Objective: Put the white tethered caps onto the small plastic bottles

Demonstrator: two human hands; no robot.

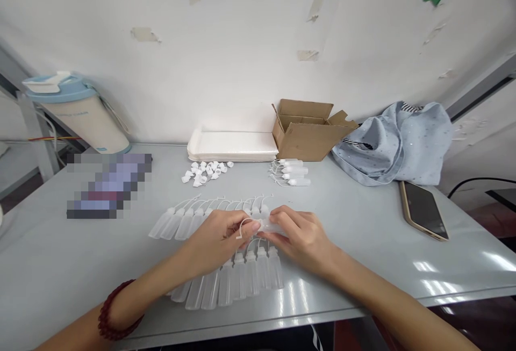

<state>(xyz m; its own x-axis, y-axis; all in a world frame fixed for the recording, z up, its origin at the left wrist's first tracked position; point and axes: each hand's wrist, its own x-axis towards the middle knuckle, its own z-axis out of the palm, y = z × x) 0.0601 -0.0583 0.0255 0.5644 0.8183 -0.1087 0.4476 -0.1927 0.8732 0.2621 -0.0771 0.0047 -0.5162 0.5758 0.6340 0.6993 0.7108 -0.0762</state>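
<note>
Between my two hands is a small translucent plastic bottle (271, 226), lying on its side with its neck to the left. My right hand (300, 233) is closed around the bottle's body. With thumb and fingers pinched at the neck, my left hand (231, 233) grips the end where a thin white strap (242, 227) loops out. Beneath and behind my hands lie two rows of similar bottles, a far row (171, 224) and a near row (226, 284), partly covered by my left arm. White caps (207, 171) lie in a loose pile farther back.
Several capped bottles (296, 171) lie before an open cardboard box (306, 130). Beside it is a stack of white packets (234, 145). A tumbler (84, 114) and a pixelated phone-like object (108, 185) are left; a blue cloth bag (403, 141) and a phone (425, 208) are right.
</note>
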